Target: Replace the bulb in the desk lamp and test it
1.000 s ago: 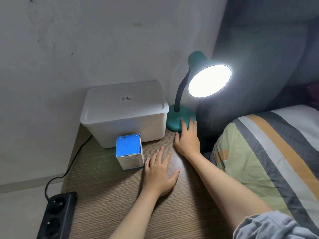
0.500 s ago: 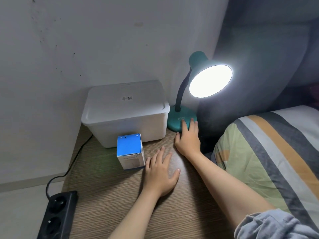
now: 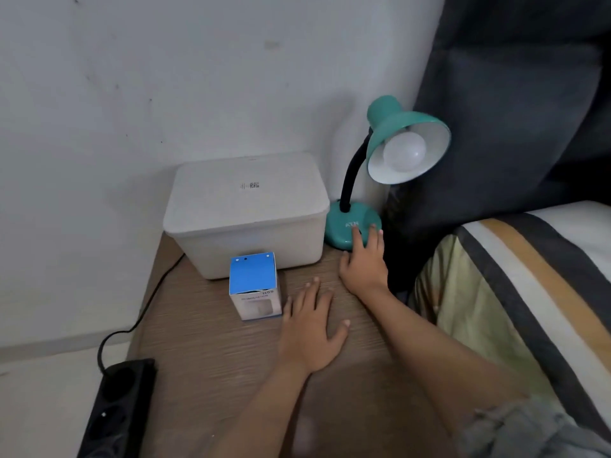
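Desk lamp [image 3: 393, 166], unlit, at the far right corner of the worktop [image 3: 211, 352], its white bulb [image 3: 404, 151] seated in the teal shade. The right hand [image 3: 363, 262] lies on the worktop with straight fingers [image 3: 357, 233] reaching onto the lamp base [image 3: 350, 226], holding nothing; the switch is presumably beneath them, though it is hidden. The left hand [image 3: 310, 328] rests flat, fingers spread and empty, just beside the blue-topped bulb box [image 3: 255, 287], which stands in front of the white lidded container [image 3: 246, 213].

Risks: a firm press could slide the light base towards the worktop edge beside the bed [image 3: 529, 292]; the gooseneck shade may nod. A dark bulb here may reflect switch position, a loose seating, or the power strip [image 3: 115, 408], so one press proves little.
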{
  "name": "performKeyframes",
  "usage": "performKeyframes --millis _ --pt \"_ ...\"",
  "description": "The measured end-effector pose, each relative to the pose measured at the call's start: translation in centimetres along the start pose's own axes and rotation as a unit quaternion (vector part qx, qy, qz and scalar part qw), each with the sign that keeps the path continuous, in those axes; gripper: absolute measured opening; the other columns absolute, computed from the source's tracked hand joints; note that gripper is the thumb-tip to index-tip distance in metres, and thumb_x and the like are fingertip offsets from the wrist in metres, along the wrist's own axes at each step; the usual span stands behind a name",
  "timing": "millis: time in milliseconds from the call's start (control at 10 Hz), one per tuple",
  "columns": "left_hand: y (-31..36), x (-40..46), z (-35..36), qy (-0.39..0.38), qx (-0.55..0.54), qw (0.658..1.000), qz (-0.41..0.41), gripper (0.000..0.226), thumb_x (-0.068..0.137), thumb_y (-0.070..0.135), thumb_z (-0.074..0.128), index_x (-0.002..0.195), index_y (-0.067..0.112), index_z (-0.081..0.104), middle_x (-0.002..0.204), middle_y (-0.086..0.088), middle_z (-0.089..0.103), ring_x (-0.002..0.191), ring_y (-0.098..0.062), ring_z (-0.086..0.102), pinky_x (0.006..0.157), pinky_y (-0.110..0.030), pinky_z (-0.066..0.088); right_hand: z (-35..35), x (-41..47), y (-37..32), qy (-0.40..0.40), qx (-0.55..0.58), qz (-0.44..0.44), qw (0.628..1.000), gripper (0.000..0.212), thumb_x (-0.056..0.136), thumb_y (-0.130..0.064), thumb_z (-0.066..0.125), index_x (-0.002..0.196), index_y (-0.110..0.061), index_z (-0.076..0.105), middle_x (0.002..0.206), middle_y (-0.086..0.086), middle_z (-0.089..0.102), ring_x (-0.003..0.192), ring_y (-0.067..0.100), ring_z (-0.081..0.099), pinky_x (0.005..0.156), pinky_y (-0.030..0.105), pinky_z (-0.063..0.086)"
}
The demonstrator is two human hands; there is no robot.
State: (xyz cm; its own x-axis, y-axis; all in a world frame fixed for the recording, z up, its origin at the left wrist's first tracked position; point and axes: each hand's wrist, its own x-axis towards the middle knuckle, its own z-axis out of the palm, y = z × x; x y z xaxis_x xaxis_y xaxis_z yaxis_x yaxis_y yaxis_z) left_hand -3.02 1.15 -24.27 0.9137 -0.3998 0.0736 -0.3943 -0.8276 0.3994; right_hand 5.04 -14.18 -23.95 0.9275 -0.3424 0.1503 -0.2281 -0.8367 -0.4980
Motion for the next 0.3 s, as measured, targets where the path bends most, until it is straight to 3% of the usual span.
performKeyframes --millis 100,200,300 --pt "0.2 -0.1 -0.4 -0.005 -0.002 1.000 -0.005 0.064 0.084 0.059 0.036 0.140 0.029 0.029 0.157 0.002 0.012 0.144 -0.017 0.011 0.115 -0.044 0.009 -0.7 -0.7 -0.3 -0.002 0.022 -0.001 1.000 0.064 0.091 -0.018 0.044 0.150 -0.017 0.019 0.158 0.021 0.005 0.147 0.035 0.004 0.107 0.048 0.037" --pt "0.3 -0.2 -0.6 -0.014 -0.017 1.000 -0.008 0.064 0.084 0.059 0.039 0.140 0.029 0.029 0.157 0.003 0.012 0.143 -0.017 0.012 0.116 -0.045 0.008 -1.1 -2.1 -0.2 0.017 0.059 -0.046 0.997 0.061 0.090 -0.010 0.044 0.148 -0.011 0.026 0.157 0.019 0.017 0.145 0.033 0.017 0.109 0.041 0.035" --pt "0.3 0.2 -1.3 -0.044 -0.072 0.996 -0.036 0.063 0.084 0.055 0.045 0.140 0.028 0.033 0.156 0.004 0.017 0.143 -0.017 0.015 0.115 -0.043 0.009 -1.5 -5.3 -0.3 0.047 0.139 -0.066 0.987 0.053 0.088 -0.007 0.050 0.140 -0.005 0.040 0.147 0.017 0.040 0.138 0.029 0.036 0.111 0.024 0.026"
